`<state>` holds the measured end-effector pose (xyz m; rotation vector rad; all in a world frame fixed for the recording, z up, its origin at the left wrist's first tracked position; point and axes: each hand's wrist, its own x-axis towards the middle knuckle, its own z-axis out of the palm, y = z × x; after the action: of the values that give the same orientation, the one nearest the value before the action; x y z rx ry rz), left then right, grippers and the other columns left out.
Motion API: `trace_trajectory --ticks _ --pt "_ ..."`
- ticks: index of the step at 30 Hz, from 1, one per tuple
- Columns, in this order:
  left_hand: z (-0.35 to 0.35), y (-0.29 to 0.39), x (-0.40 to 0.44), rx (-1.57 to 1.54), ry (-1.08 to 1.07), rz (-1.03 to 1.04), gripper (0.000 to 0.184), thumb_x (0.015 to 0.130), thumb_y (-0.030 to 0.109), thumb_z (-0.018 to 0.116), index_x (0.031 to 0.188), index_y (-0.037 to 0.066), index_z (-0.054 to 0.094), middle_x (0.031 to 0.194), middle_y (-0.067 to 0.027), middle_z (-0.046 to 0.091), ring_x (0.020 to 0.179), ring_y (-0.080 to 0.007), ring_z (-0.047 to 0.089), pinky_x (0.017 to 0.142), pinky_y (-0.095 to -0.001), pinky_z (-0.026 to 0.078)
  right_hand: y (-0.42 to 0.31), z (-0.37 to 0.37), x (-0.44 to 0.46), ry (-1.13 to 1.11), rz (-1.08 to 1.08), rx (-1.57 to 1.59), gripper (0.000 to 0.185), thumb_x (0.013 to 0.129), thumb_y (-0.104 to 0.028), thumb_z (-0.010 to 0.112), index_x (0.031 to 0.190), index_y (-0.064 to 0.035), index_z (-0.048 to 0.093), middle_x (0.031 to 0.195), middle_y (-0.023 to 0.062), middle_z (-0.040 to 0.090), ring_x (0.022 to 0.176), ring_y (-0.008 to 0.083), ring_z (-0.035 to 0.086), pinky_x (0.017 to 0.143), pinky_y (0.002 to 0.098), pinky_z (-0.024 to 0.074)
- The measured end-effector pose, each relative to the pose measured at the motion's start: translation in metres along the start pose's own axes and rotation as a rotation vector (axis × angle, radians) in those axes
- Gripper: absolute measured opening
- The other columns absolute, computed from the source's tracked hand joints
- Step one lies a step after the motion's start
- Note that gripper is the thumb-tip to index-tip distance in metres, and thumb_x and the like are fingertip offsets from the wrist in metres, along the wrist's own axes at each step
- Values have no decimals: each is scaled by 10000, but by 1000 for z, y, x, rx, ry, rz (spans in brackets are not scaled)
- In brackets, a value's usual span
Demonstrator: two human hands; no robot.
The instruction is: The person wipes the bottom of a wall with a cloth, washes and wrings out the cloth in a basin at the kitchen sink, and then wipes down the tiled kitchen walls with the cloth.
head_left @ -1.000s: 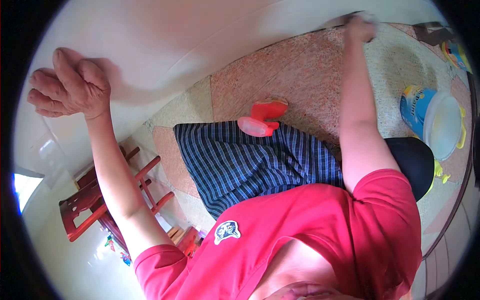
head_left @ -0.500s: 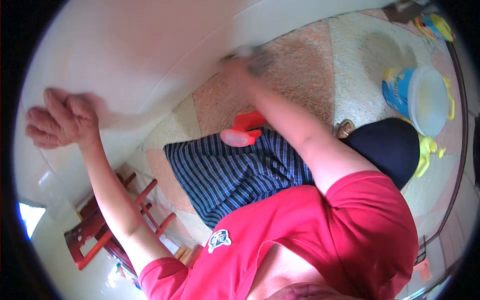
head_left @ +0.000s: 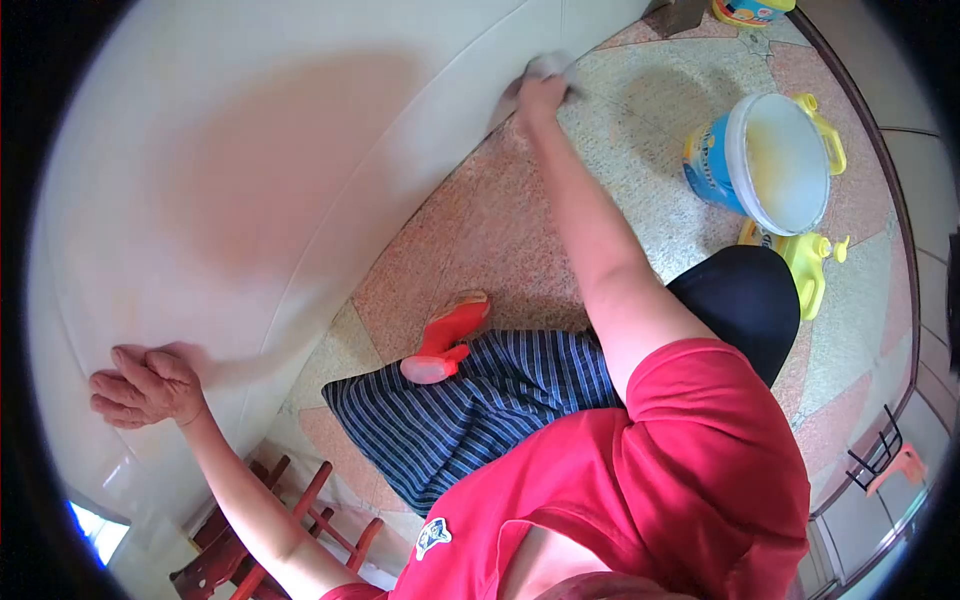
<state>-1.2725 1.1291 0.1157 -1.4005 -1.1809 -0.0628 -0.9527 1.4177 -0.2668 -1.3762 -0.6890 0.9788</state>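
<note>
My left hand (head_left: 148, 386) lies on the pale tiled wall (head_left: 300, 130), fingers spread a little and nothing held. Far ahead, my right hand (head_left: 543, 95) grips a greyish cloth (head_left: 549, 68), blurred by motion, where the wall meets the floor. Fingers and cloth are partly smeared, so the cloth's exact shape cannot be made out. Dark striped fabric (head_left: 450, 400) covers one of my knees. Beside it is a red object (head_left: 455, 325) with a pale rounded end; its kind is unclear.
On the speckled tile floor (head_left: 480, 230) stands a blue bucket (head_left: 712, 160) with a white rim. Yellow jugs (head_left: 806, 262) are beside it, and a colourful container (head_left: 752, 12) sits farther off. Red wooden furniture (head_left: 320, 490) stands at lower left, a black rack (head_left: 876, 450) at right.
My right hand and the cloth have moved farther along the wall's base, up and right in view. My left hand stays on the wall but appears lower as the view shifts.
</note>
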Motion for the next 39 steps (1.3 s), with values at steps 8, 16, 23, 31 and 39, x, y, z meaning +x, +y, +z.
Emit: trace_trajectory --ticks 8,16,23,31,39 --pt "-5 1 8 -27 17 41 380 952 305 407 1206 94 595 1437 -165 375 1379 -333 250 1107 -439 154 -33 8 102 353 71 82 270 775 3 494 1037 61 530 1003 183 588 904 308 555 814 363 455" --pt "-1 -1 4 5 22 54 358 931 249 437 1218 91 583 1439 -169 373 1376 -336 259 1092 -443 175 52 -32 93 -234 201 -410 372 745 -5 510 1098 112 510 1063 261 585 895 472 566 869 413 446" --pt "-5 -7 4 5 12 46 360 918 210 439 1230 93 576 1442 -167 368 1369 -343 276 1106 -453 160 -4 23 -17 77 -50 -29 468 773 -45 512 1226 68 483 1328 249 415 1280 395 323 1075 412 246" --pt "-11 -8 4 29 -6 43 357 934 241 429 1214 82 584 1431 -174 380 1353 -377 285 1098 -489 163 -267 26 0 -36 -948 37 439 815 -247 572 1159 24 554 1106 188 554 1072 358 447 946 436 307" --pt "-14 0 9 26 -1 15 340 925 255 451 1184 104 611 1410 -174 410 1351 -372 294 1108 -473 144 -203 58 -118 -257 -895 99 471 840 -301 610 1216 -28 528 1286 172 479 1233 362 383 1063 526 188"
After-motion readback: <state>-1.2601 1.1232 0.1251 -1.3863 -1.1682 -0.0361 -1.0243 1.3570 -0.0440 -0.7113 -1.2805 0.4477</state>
